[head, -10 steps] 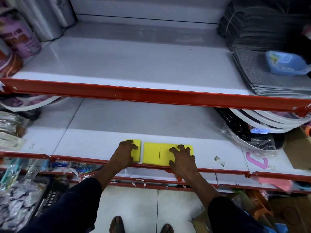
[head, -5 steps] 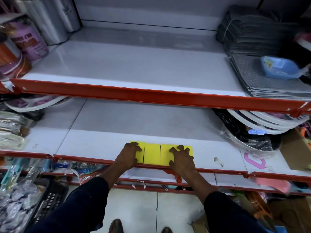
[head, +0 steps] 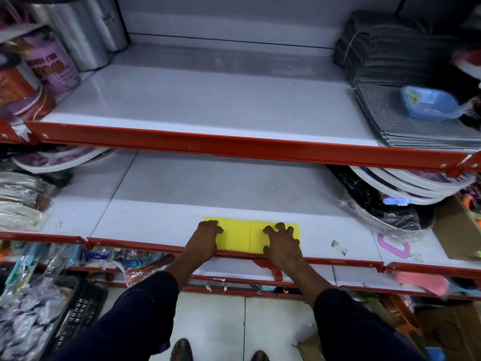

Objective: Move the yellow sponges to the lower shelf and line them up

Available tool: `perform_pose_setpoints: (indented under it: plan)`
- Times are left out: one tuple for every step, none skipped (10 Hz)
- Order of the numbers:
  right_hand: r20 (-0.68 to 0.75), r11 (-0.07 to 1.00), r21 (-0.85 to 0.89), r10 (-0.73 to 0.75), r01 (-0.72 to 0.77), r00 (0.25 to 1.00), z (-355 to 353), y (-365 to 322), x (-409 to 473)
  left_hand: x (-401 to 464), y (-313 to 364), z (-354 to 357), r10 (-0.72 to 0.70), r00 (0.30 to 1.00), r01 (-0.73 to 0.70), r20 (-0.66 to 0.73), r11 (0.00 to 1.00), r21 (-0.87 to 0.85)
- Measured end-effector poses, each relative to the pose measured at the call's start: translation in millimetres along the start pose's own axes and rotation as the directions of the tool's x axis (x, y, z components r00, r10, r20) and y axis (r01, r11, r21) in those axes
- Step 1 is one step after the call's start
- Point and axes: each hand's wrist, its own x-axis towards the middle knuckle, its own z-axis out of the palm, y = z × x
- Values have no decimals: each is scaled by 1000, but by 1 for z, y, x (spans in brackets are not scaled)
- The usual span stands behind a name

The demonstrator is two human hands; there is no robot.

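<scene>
Three yellow sponges lie flat in a row, edges touching, at the front of the lower shelf (head: 161, 220). My left hand (head: 204, 241) rests with fingers spread on the left sponge (head: 211, 220) and hides most of it. The middle sponge (head: 237, 237) is uncovered between my hands. My right hand (head: 282, 242) presses flat, fingers splayed, on the right sponge (head: 295, 227). Neither hand lifts a sponge. The upper shelf (head: 208, 100) has no sponges on it.
Red rails (head: 234, 145) edge both shelves. Grey mats (head: 406, 121) with a blue plastic scoop (head: 426, 101) sit upper right, cans (head: 52, 66) upper left. Wrapped plates (head: 406, 183) crowd the lower right, packaged goods (head: 20, 199) the lower left. A pink item (head: 393, 247) lies right of the sponges.
My left hand slid the left sponge to the right, closing the gap to the middle sponge. All three now touch. My right hand stayed on the right sponge.
</scene>
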Motion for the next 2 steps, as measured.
perform_pose_setpoints:
  plan:
    - [15, 999, -35, 6, -6, 1000, -2, -2, -2, -1, 3, -4, -31, 997, 24, 64, 994, 105]
    - [-80, 995, -80, -61, 55, 995, -16, -6, -8, -12, 22, -20, -11, 1000, 10, 0, 965, 262]
